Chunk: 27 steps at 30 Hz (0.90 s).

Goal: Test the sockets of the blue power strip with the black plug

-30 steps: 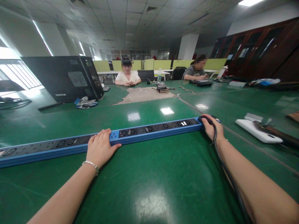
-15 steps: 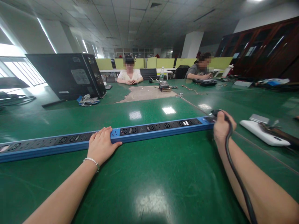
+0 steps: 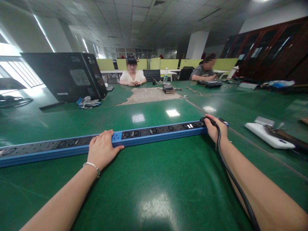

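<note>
A long blue power strip (image 3: 151,138) with black sockets lies across the green table. My left hand (image 3: 102,148) grips it near its middle, fingers over the top and thumb along the front side. Close to the strip's right end, my right hand (image 3: 218,130) is closed around a black power plug (image 3: 204,121). The plug is at the sockets there; whether its pins are inserted is hidden. From it a black cord (image 3: 231,175) runs down along my right forearm and out of the bottom of the view.
A black computer case (image 3: 64,77) stands at the back left, with work gloves (image 3: 88,102) by it. At right lies a white device (image 3: 268,135). Two people sit across the table. A bottle (image 3: 166,75) and a small round device (image 3: 167,87) stand at the far side.
My right hand has moved left with the plug, from the strip's right end to the sockets just inside it. My left hand keeps its place on the strip.
</note>
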### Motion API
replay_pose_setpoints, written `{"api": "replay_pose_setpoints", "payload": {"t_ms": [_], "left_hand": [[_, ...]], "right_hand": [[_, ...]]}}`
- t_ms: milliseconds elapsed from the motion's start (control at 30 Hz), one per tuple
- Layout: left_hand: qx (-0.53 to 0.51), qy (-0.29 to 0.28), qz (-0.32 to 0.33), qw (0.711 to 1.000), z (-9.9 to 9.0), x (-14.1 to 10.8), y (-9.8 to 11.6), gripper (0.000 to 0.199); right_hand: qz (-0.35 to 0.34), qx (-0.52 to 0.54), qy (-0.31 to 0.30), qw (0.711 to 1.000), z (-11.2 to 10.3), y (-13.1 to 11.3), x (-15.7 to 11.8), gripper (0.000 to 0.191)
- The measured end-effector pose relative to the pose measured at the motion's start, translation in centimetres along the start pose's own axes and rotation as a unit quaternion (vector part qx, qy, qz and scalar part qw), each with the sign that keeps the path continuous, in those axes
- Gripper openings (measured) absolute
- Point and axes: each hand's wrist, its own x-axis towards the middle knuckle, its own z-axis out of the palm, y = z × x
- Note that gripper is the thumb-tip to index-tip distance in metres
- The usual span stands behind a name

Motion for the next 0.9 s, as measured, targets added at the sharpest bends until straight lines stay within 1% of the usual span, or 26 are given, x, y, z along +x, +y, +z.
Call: {"api": "replay_pose_setpoints", "payload": {"t_ms": [133, 233, 400, 567, 667, 733, 900], "left_hand": [[0.0, 0.003, 0.001, 1.0, 0.0, 0.0, 0.0, 0.067], [-0.002, 0.002, 0.001, 1.0, 0.0, 0.0, -0.1, 0.067], [-0.016, -0.001, -0.002, 1.0, 0.1, 0.1, -0.1, 0.067], [-0.017, 0.001, 0.001, 1.0, 0.0, 0.1, 0.0, 0.067], [-0.01, 0.001, 0.003, 1.0, -0.1, 0.1, 0.0, 0.067], [-0.01, -0.001, 0.002, 1.0, -0.1, 0.0, 0.0, 0.067], [-0.013, -0.002, -0.007, 1.0, 0.0, 0.0, 0.1, 0.066]], "right_hand": [[-0.008, -0.038, -0.008, 0.999, -0.1, -0.2, 0.0, 0.039], [-0.028, -0.058, -0.021, 0.998, -0.3, -0.6, -0.2, 0.04], [-0.057, -0.06, -0.02, 0.996, -0.4, -0.7, -0.4, 0.04], [-0.049, -0.068, -0.042, 0.996, -0.3, 0.0, -0.6, 0.04], [-0.033, -0.075, -0.054, 0.995, -0.4, 0.1, -1.0, 0.04], [-0.035, -0.073, -0.068, 0.994, -0.5, 0.0, -1.1, 0.041], [-0.033, -0.072, -0.064, 0.995, -0.5, 0.0, -1.2, 0.04]]}}
